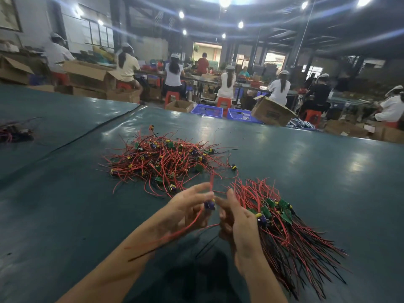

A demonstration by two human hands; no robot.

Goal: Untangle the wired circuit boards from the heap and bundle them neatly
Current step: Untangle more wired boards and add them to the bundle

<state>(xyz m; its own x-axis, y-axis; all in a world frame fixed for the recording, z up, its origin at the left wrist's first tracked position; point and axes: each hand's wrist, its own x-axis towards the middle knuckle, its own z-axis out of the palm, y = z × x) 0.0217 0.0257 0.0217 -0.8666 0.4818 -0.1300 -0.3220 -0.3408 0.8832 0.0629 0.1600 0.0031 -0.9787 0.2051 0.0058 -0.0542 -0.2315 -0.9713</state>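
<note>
Our left hand pinches one circuit board by its fingertips. Our right hand, fingers curled, holds the bundle at its board end. We judge each piece light and the wires soft and quick to snag, so better to take the board. The heap lies farther on the bench: red wires, green boards.

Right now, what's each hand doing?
Left hand: pinches one wired board.
Right hand: grips the bundle of sorted boards.

left grip pinches board | right grip holds bundle
</note>
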